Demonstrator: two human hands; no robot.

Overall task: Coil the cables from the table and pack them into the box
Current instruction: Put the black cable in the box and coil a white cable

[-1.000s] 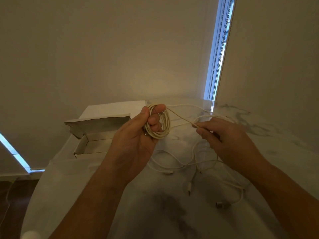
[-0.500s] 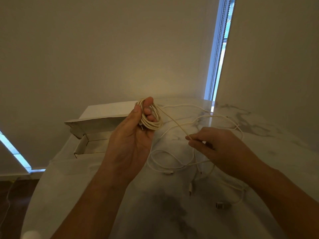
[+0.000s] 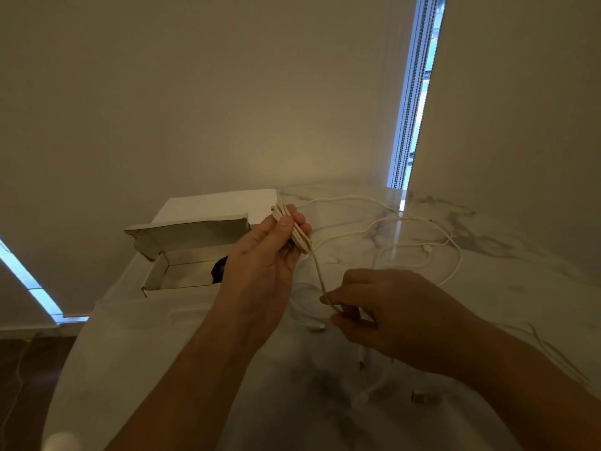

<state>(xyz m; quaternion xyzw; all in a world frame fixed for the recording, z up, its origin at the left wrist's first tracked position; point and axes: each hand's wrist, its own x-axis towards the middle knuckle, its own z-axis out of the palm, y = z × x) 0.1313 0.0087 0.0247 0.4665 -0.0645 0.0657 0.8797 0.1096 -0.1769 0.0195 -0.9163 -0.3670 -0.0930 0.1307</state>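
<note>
No readable text anywhere: the open white cardboard box (image 3: pixel 195 242) shows blank flaps and walls, the cream cables (image 3: pixel 406 222) carry no visible markings, and the white marble table (image 3: pixel 520 271) is unlabelled.

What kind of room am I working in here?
Probably a home or small office room: a marble-patterned table against plain walls, a window blind with bead chains, and dark wood flooring.

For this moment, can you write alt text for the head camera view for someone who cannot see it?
A person's left hand grips a small coil of cream cable above a white marble table, while the right hand pinches the strand running down from it. More loose cable lies on the table beyond, and an open cardboard box sits to the left.
</note>
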